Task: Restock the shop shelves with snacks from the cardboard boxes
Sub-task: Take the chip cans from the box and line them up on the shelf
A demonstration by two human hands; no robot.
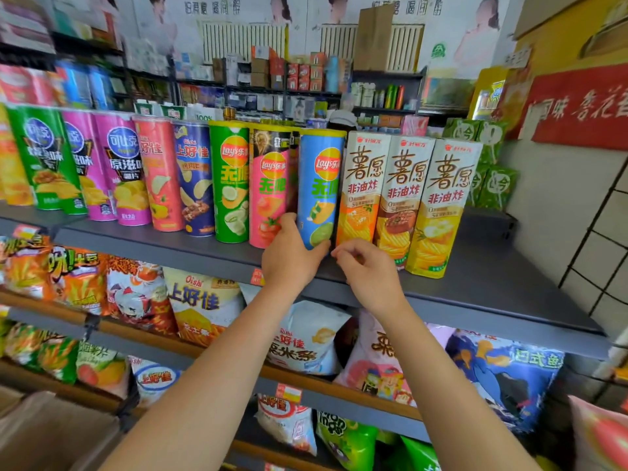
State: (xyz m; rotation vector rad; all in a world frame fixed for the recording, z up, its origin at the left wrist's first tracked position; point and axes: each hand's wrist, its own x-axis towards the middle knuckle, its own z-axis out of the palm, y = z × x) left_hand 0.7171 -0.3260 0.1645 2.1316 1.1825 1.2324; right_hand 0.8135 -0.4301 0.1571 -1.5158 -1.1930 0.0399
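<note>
Toppling threatens: left hand grips the blue cardboard Lay's canister at its base; a shove could knock the pink canister at nine o'clock. Right hand hovers, loosely curled, holding nothing.

Small shop interior, daylight-bright, evenly lit. Back wall across the top of the frame: large pale posters with printed figures and dark lettering. Two white ribbed radiators set against it, the right one partly covered by an upright brown cardboard sheet. Below them, dark metal shelving crowded with small boxes and bottles, too blurred to identify. Right side: yellow wall in the upper corner, carrying a red banner with white characters; beneath it a pale plain wall. Black wire grid panel at the right edge, leaning across pale tiles. Foreground shelves are grey with wood-coloured front edges lower down.
</note>
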